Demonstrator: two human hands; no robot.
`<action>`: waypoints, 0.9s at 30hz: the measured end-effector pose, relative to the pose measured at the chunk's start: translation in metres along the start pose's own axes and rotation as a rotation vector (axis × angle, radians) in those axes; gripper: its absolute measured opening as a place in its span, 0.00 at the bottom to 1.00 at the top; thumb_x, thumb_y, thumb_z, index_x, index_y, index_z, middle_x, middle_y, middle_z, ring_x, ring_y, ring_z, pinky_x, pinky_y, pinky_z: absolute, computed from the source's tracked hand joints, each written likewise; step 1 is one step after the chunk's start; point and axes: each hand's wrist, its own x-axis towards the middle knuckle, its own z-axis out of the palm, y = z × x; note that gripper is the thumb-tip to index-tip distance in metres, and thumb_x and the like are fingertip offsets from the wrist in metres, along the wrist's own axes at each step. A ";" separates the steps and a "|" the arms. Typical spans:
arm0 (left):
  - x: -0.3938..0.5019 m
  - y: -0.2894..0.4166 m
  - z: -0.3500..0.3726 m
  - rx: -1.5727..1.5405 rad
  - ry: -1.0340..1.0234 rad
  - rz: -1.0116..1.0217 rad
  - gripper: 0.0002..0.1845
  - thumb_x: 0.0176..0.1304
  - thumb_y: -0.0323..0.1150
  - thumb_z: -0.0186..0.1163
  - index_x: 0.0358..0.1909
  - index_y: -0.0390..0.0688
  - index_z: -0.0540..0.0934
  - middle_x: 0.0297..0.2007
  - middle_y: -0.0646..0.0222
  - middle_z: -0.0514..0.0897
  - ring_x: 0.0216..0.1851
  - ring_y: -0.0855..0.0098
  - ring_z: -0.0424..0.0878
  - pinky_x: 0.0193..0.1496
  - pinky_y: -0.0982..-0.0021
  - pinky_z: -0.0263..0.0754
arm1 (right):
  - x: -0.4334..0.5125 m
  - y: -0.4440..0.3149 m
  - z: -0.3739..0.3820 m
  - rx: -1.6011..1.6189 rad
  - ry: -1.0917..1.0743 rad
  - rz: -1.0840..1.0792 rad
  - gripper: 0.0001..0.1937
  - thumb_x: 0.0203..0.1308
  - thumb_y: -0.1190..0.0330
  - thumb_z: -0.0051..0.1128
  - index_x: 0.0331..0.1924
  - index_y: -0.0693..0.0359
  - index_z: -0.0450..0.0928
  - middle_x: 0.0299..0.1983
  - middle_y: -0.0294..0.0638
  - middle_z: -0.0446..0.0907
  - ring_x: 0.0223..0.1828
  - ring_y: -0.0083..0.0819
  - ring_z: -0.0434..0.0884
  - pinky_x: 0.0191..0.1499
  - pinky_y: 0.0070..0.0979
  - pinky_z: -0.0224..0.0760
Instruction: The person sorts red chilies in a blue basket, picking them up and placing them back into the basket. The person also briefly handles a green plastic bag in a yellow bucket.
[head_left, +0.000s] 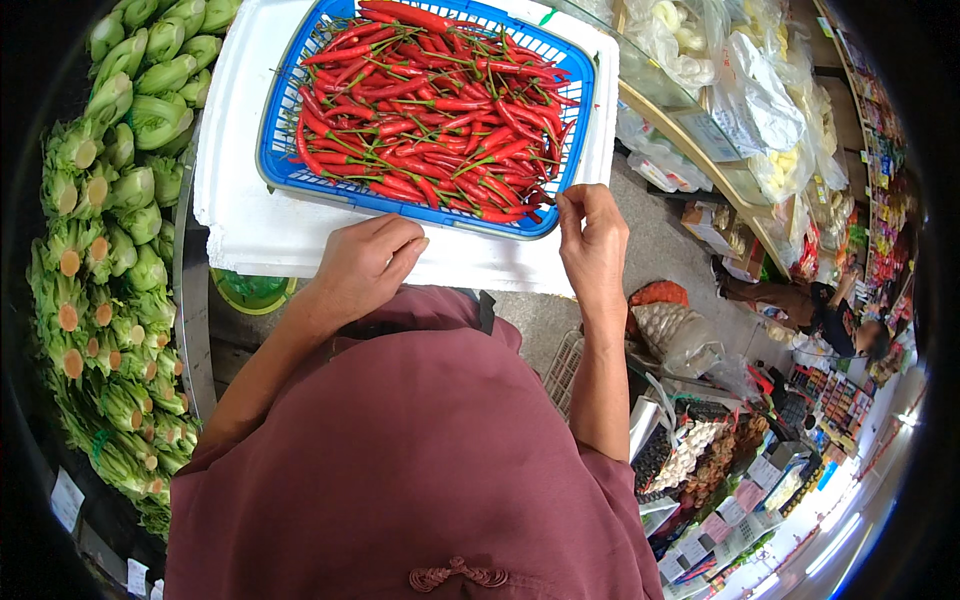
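Slender red chilies with green stems fill a blue plastic basket. The basket stands on a white polystyrene foam box or board. Just in front of its near rim, my left hand is curled, thumb against the fingers, and nothing shows in it. At the basket's near right corner is my right hand, its thumb and forefinger pinched together beside a dark chili end. Whether the fingertips grip that chili is hidden.
Stacked leafy green stems with cut ends line a metal-edged shelf on the left. A green tub sits on the floor below. To the right are a glass-edged counter with plastic bags, a netted sack and a distant person.
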 end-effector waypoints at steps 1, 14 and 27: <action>0.000 0.000 0.000 -0.006 -0.002 -0.001 0.03 0.67 0.28 0.62 0.35 0.39 0.80 0.30 0.61 0.82 0.29 0.55 0.81 0.32 0.59 0.74 | -0.001 -0.003 -0.004 0.012 0.012 0.000 0.05 0.64 0.78 0.65 0.37 0.68 0.78 0.32 0.46 0.81 0.31 0.34 0.82 0.38 0.30 0.76; 0.006 0.008 -0.001 -0.448 -0.111 -0.319 0.08 0.72 0.31 0.62 0.48 0.38 0.80 0.30 0.68 0.80 0.29 0.76 0.78 0.32 0.72 0.71 | 0.010 -0.067 -0.035 0.732 0.118 0.223 0.03 0.66 0.77 0.66 0.38 0.66 0.81 0.32 0.33 0.82 0.33 0.17 0.77 0.39 0.18 0.72; 0.034 0.017 -0.018 -1.026 -0.019 -0.395 0.22 0.75 0.34 0.58 0.67 0.38 0.70 0.37 0.68 0.82 0.29 0.81 0.75 0.33 0.79 0.70 | -0.007 -0.064 0.017 1.146 -0.063 0.457 0.05 0.70 0.74 0.63 0.41 0.68 0.80 0.35 0.40 0.84 0.33 0.20 0.78 0.41 0.20 0.74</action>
